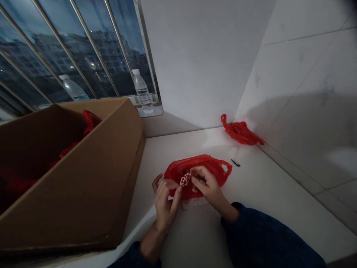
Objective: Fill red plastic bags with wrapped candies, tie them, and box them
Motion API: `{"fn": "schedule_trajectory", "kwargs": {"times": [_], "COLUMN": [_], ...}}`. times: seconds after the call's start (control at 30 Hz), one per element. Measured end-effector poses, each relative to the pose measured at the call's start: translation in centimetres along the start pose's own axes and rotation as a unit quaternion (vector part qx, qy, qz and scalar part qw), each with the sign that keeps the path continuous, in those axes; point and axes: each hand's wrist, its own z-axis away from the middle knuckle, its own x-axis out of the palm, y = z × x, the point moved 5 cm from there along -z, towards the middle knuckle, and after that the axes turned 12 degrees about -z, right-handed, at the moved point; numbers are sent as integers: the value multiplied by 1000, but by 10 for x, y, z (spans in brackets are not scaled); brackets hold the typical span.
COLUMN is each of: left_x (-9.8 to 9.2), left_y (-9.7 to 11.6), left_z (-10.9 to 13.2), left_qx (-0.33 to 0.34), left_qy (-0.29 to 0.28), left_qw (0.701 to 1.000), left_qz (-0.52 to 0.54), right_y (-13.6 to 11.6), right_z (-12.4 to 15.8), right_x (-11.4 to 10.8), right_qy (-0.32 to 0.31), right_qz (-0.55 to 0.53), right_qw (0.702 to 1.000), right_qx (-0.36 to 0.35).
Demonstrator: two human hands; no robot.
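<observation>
A small red piece with a white pattern (pixel 185 179) is pinched between my two hands; its exact kind is too small to make out. My left hand (pixel 166 197) grips its lower left end between thumb and finger. At its upper right end, the fingers of my right hand (pixel 205 181) are closed on it. Beneath both hands a red plastic bag (pixel 200 160) lies spread on the white table, its handle loop to the right. Part of a pale sheet (pixel 195 203) sticks out from under the bag's near edge.
A large open cardboard box (pixel 111 171) with red bags inside stands at the left. Another red plastic bag (pixel 242 133) lies by the right wall. A small black item (pixel 235 162) is on the table (pixel 189 238). Bottles (pixel 143 93) stand by the barred window.
</observation>
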Motion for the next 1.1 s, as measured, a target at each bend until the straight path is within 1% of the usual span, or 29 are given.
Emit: {"fn": "schedule_trajectory", "kwargs": {"times": [0.13,0.23,0.27,0.3,0.37,0.43,0.47,0.57,0.63,0.73,0.83,0.97,1.1], "left_x": [2,7,9,10,12,12,11,9,11,15,18,17,14], "left_y": [6,9,10,10,9,4,1,-10,-13,-12,-9,-8,-8], "left_z": [-1,-1,-1,-1,-1,0,0,2,2,1,0,0,0], "left_qx": [45,69,74,78,78,57,37,-30,-55,-59,-57,-60,-52], "left_qy": [-14,-47,-59,-72,-92,-95,-91,-76,-90,-122,-138,-126,-112], "left_qw": [999,995,993,991,990,992,994,997,994,991,989,990,992], "left_qz": [-25,-56,-68,-77,-76,-53,-40,-15,-6,4,13,19,14], "right_y": [-1,2,4,6,9,10,10,7,5,1,-5,-13,-16], "right_z": [4,6,6,6,4,3,2,0,0,1,3,4,4], "right_x": [6,13,14,14,9,3,1,-2,-4,-4,-1,1,1], "right_qy": [-17,-44,-45,-34,11,45,47,22,13,-1,-26,-58,-62], "right_qz": [-43,-134,-160,-175,-191,-201,-203,-192,-179,-136,-77,-20,18], "right_qw": [998,986,981,978,975,971,970,972,974,983,991,996,997], "right_qx": [46,92,104,111,115,119,123,137,137,126,102,65,38]}}
